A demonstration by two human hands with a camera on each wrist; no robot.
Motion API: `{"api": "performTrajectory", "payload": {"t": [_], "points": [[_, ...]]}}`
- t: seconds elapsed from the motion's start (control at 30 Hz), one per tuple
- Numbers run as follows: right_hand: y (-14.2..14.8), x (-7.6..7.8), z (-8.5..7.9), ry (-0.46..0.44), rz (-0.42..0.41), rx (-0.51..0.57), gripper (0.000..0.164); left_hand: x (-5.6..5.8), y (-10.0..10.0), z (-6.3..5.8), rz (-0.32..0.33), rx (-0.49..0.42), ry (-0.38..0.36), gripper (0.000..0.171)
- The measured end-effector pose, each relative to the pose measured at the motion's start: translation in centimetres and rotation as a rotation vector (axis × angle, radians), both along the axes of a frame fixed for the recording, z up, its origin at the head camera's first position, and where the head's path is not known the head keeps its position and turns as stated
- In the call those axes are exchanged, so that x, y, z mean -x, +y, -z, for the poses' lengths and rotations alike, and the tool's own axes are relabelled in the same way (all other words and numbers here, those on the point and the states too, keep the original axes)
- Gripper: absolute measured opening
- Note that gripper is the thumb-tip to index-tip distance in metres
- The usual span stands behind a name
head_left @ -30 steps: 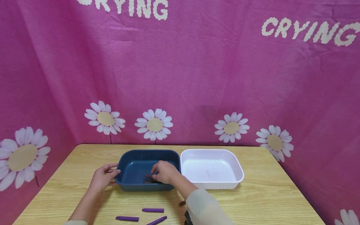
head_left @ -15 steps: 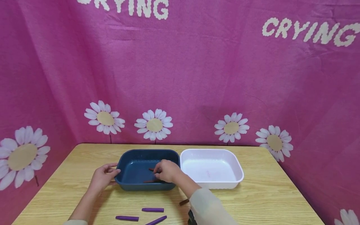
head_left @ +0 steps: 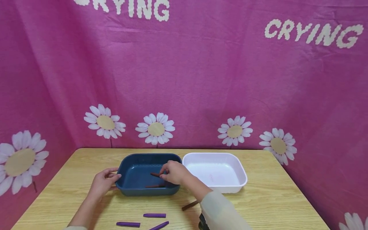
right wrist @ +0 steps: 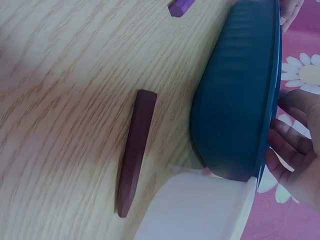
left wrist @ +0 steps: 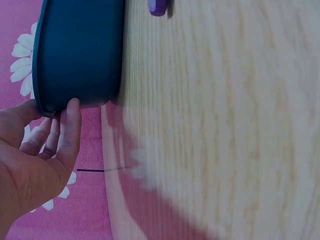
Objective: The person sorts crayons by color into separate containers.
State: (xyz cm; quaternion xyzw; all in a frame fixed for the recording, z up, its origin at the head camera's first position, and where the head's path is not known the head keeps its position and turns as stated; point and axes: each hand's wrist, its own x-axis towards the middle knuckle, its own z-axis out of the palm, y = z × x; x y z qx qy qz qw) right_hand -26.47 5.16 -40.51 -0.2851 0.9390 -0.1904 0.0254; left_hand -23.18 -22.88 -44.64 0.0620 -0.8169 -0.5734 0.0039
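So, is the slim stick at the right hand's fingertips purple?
No, the slim stick at the right hand is plainly reddish-brown.

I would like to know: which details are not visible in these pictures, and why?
Lowest purple crayon, near end: head view, cut off by bottom edge.
Upper brown crayon in the blue tray, right end: head view, behind the right hand.
Pink mark on the white tray: head view, too small to read.

Blue tray (head_left: 143, 192): one, at left hand (head_left: 101, 182) and right hand (head_left: 175, 173). White tray (head_left: 227, 189): one, right of right hand. Purple crayons (head_left: 154, 215): three, on desk (head_left: 273, 191), nearer than both hands. Brown crayons (right wrist: 136, 150): three visible; one in right hand, two nearer. Printed daisies (head_left: 156, 129): six.
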Motion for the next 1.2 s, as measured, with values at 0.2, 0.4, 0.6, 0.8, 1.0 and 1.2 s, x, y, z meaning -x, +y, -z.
{"api": "performTrajectory", "payload": {"t": [0.2, 0.4, 0.6, 0.8, 1.0, 1.2], "points": [[0.6, -0.6, -0.5, 0.038, -0.041, 0.015, 0.014, 0.0, 0.0, 0.2, -0.001, -0.006, 0.003, 0.046], [1.1, -1.1, -0.8, 0.030, -0.046, 0.046, 0.014, -0.2, 0.0, 0.2, -0.017, -0.014, 0.000, 0.046], [1.8, -1.6, -1.3, -0.002, -0.057, 0.117, 0.014, -0.3, -0.1, 0.2, -0.020, -0.014, -0.005, 0.047], [2.7, -2.1, -1.7, 0.003, -0.074, 0.137, 0.014, -0.4, 0.0, 0.0, -0.014, -0.015, -0.010, 0.048], [3.7, -2.8, -1.9, 0.005, -0.077, 0.138, 0.016, -0.4, 0.1, 0.0, -0.012, -0.023, -0.009, 0.047], [4.7, -3.7, -1.9, 0.018, -0.095, 0.146, 0.014, -0.4, 0.3, -0.2, -0.013, -0.017, -0.010, 0.047]]}}
